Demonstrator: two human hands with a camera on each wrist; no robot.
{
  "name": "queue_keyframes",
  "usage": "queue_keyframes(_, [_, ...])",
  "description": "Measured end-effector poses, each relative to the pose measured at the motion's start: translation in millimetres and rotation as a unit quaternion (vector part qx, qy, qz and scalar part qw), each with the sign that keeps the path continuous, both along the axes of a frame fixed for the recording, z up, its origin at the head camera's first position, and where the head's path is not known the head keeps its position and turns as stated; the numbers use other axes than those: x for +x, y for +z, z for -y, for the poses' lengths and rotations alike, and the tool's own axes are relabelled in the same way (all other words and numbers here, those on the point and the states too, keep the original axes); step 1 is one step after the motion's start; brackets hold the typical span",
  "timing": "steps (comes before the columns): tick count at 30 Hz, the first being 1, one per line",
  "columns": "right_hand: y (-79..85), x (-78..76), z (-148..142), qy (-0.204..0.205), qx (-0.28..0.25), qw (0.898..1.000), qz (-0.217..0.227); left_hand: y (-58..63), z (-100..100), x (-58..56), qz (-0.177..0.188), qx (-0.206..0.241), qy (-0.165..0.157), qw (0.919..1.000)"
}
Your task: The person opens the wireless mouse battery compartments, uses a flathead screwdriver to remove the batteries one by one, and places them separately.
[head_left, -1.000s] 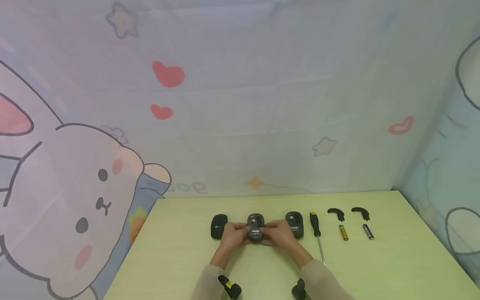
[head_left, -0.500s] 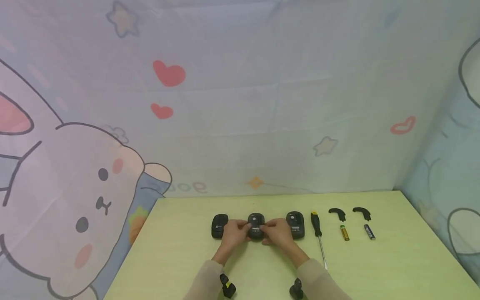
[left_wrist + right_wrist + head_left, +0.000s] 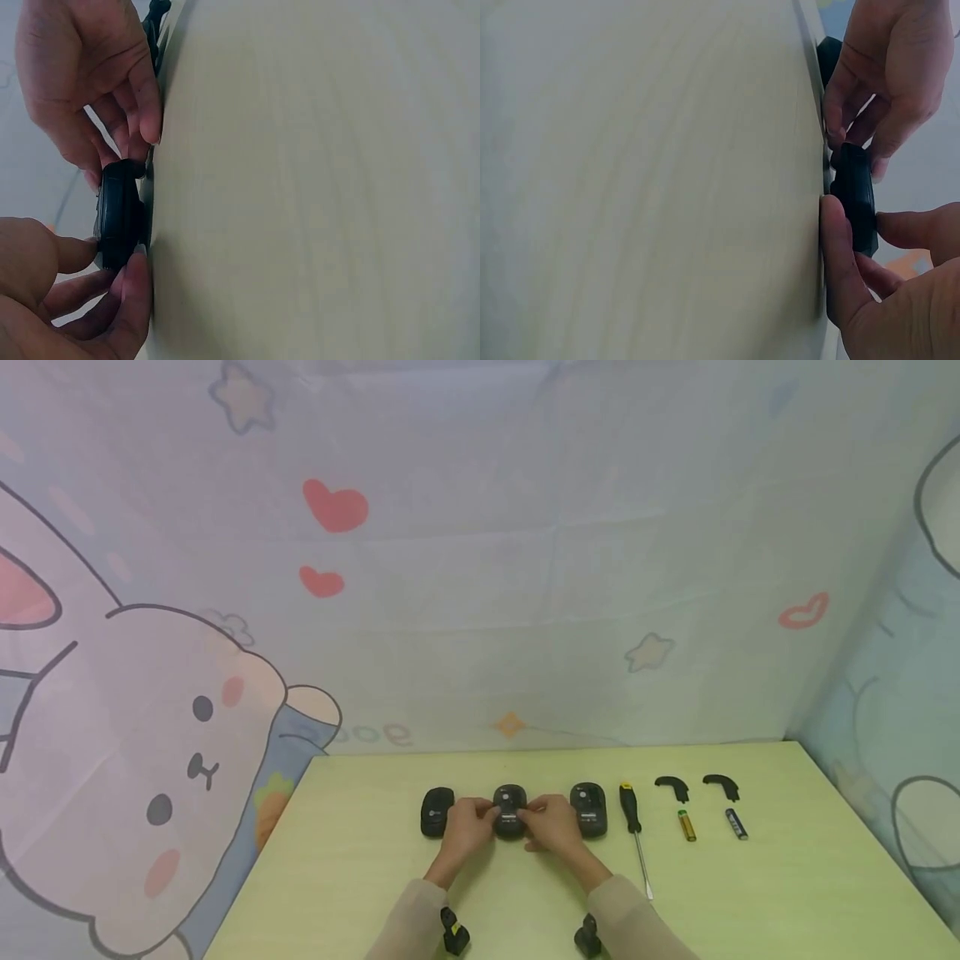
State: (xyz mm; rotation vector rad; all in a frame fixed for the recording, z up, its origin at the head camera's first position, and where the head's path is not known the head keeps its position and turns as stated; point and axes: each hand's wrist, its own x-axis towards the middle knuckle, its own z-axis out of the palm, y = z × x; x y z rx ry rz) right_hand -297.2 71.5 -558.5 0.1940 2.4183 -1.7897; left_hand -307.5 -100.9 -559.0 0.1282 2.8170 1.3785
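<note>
Fabric (image 3: 480, 560) printed with a rabbit, hearts and stars hangs behind a pale counter (image 3: 337, 860), the rabbit filling the left side. On the counter, leftmost in the row, lies a black mouse (image 3: 434, 814), its right edge partly behind the left hand (image 3: 467, 828). That hand comes out of a beige sleeve (image 3: 408, 918), a small black device (image 3: 453, 932) at the wrist. Its thumb and fingers (image 3: 133, 298) pinch the left edge of the middle mouse (image 3: 510, 820), thumb on the upward face, fingers on the side nearer the counter. The middle mouse sits between the two hands, its upward face showing a round pale spot and a light label strip; whether it touches the counter I cannot tell. The right hand (image 3: 553, 825) pinches the opposite edge in the same way, thumb above and fingers (image 3: 837, 244) below. It too has a black device (image 3: 588, 937) at the wrist. Just beyond it lies a third mouse (image 3: 590, 810), also with a round spot and label showing. Next comes a screwdriver (image 3: 631, 812), black and yellow handle away from the person, flat tip toward them. Farther right, a curved black piece (image 3: 678, 784) lies above a gold battery with a green end (image 3: 687, 827); at the far right, a second curved piece (image 3: 726, 784) lies above a dark battery (image 3: 737, 824).
</note>
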Motion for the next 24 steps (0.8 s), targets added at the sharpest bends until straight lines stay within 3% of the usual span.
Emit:
queue_keyframes(14, [2.4,1.2,-1.6,0.004,0.022,1.0,-0.004,3.7,1.0,5.9,-0.022,-0.002,0.006,0.9997])
queue_keyframes(19, [2.8,4.6,-4.9,0.001,0.046,0.999,-0.016,12.1,5.8,15.4,-0.049,-0.028,0.01,0.9983])
queue_keyframes(24, [7.6,7.9,-7.2,-0.005,0.064,0.997,-0.035,22.8,13.8,22.9,-0.068,-0.046,-0.005,0.9966])
